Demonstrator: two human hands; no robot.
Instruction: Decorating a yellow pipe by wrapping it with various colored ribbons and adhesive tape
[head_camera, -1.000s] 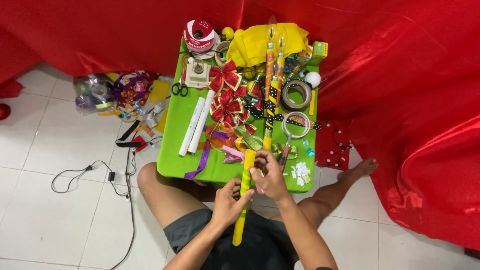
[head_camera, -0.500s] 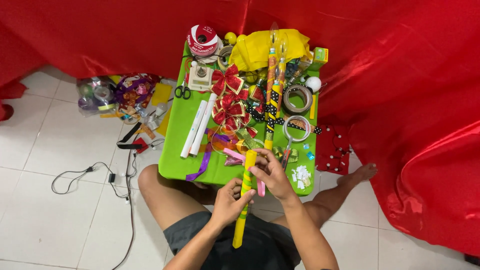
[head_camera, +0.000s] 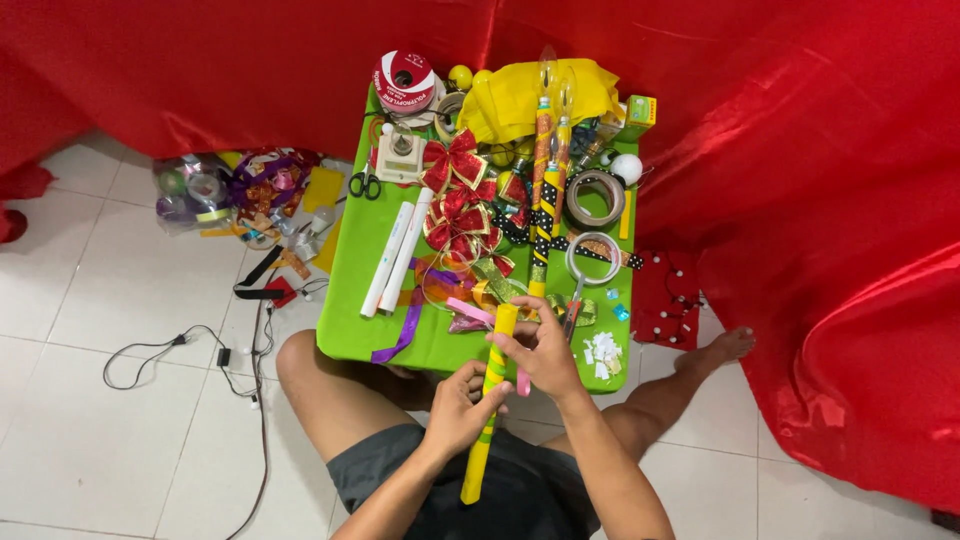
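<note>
I hold a long yellow tube (head_camera: 486, 420) wound with green stripes, slanted over my lap. My left hand (head_camera: 460, 405) grips its middle. My right hand (head_camera: 543, 352) pinches its upper part near the top end, with a pink ribbon strip (head_camera: 478, 313) running under the fingers. Both hands hover at the near edge of a small green table (head_camera: 365, 335). On the table lie two white paper rolls (head_camera: 396, 256), several red and gold bows (head_camera: 455, 200) and two decorated sticks (head_camera: 546, 190).
Tape rolls (head_camera: 594, 198), a red ribbon spool (head_camera: 403, 80), yellow cloth (head_camera: 535, 95) and scissors (head_camera: 364, 184) crowd the table. Ribbon scraps and tape (head_camera: 240, 195) lie on the tiled floor at left, with a black cable (head_camera: 180, 350). Red fabric surrounds the area.
My right hand has slid slightly along the tube's upper part and the pink ribbon has shifted with it. My left hand keeps its grip.
</note>
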